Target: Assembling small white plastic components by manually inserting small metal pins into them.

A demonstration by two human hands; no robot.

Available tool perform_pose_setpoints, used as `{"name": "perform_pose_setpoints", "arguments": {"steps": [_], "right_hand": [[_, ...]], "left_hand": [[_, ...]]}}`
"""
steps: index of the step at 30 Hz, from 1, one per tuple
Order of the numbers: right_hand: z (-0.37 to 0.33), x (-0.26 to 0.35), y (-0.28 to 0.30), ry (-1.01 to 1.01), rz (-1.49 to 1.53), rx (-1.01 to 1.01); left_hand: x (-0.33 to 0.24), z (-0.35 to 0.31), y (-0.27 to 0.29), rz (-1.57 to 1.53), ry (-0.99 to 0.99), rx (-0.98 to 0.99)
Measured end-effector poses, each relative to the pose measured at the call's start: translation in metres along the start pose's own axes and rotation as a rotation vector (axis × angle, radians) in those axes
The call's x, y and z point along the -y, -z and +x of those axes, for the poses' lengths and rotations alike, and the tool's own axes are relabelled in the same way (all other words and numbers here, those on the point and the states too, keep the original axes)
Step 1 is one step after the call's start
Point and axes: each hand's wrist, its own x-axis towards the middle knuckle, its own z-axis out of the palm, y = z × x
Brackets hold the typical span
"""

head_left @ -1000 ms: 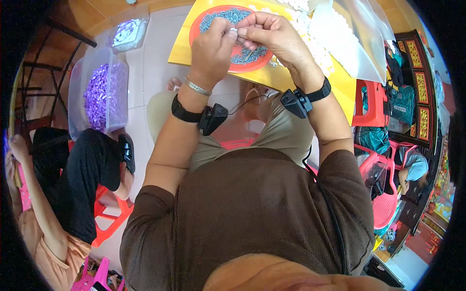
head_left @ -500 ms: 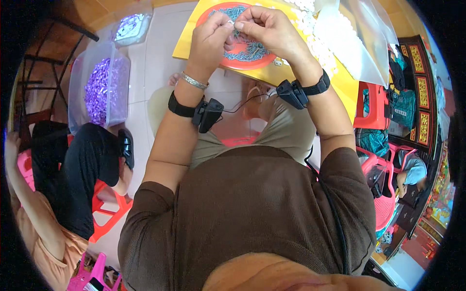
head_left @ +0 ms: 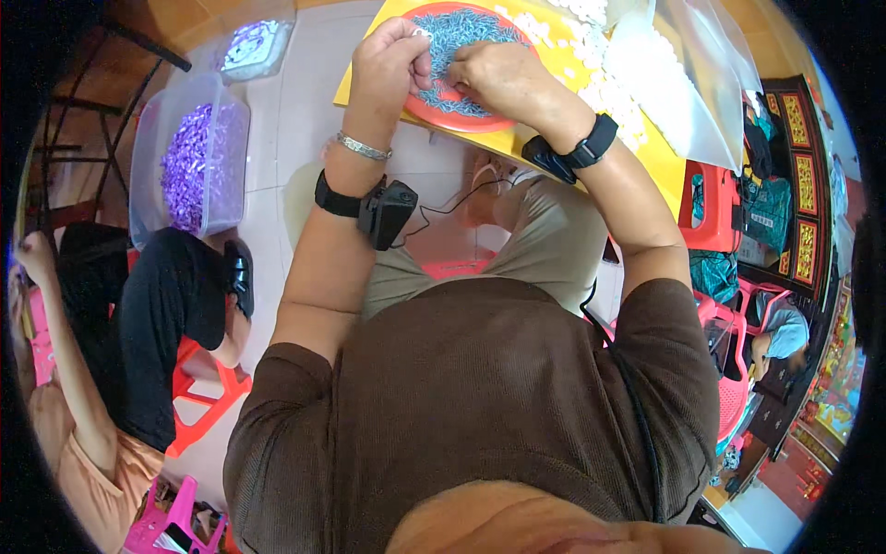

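At the far side, a round red-orange tray holds a heap of small, slim blue-grey pieces, screw-like in shape. My left hand is closed over the tray's left rim, pinching a small white piece between thumb and forefinger. Above the heap, my right hand bends down with its fingertips drawn together at the blue-grey pieces. Whatever those fingertips hold is hidden. Both wrists carry black strapped devices, and a silver bracelet circles my left wrist.
Under the tray is a yellow tabletop, with loose white pieces and a translucent bag to the right. A clear bin of purple pieces stands on the floor at left. Another person sits nearby; red stools flank me.
My hands have come apart from their meeting point over the tray. The right one has dropped to the blue-grey heap; the left keeps a white piece. The tray has shifted slightly rightward in view.
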Motion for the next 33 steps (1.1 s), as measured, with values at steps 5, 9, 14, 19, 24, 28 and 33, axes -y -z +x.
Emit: {"name": "perform_pose_setpoints", "arguments": {"steps": [5, 9, 14, 19, 24, 28, 33], "right_hand": [[0.008, 0.002, 0.000, 0.081, -0.088, 0.025], [0.016, 0.007, 0.002, 0.159, -0.156, 0.014], [0.016, 0.009, 0.002, 0.031, -0.027, 0.071], [0.003, 0.003, 0.004, -0.211, 0.250, -0.032], [-0.012, -0.004, -0.001, -0.439, 0.686, -0.220], [-0.014, -0.005, -0.010, -0.482, 1.122, -0.411], [-0.022, 0.001, -0.005, -0.521, 1.270, -0.464]], "left_hand": [[-0.002, -0.001, -0.003, 0.008, 0.012, -0.007], [0.001, 0.001, -0.003, 0.020, 0.019, 0.017], [0.001, -0.001, -0.005, -0.007, 0.009, 0.037], [0.002, -0.001, -0.006, -0.024, 0.014, 0.032], [0.005, -0.004, -0.012, -0.002, 0.020, 0.026], [0.008, -0.007, -0.020, 0.017, 0.056, 0.028], [0.010, -0.008, -0.023, 0.052, 0.050, 0.036]]}}
